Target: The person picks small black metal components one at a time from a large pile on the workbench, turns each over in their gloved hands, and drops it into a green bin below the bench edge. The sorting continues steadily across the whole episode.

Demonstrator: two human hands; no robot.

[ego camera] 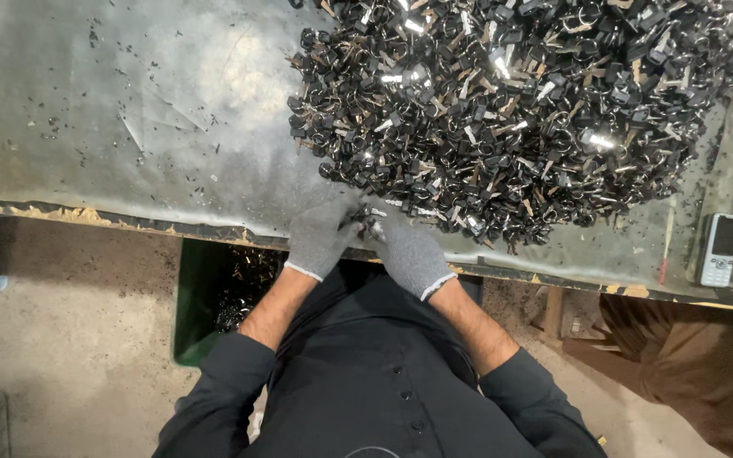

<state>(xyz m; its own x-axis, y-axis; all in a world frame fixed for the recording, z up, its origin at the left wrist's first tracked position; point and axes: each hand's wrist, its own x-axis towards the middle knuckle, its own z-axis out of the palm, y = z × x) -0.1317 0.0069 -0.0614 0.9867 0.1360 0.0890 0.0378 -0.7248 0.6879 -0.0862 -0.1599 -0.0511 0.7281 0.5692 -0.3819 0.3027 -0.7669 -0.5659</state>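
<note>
Both gloved hands meet at the near edge of the heap of black key parts (511, 110): left hand (320, 240) and right hand (409, 253) pinch one small piece (372, 222) between them. Best to grip it firmly, over the green bin (197, 297) below the heap.

Mobile phone (718, 249) near green bin (195, 297).
</note>
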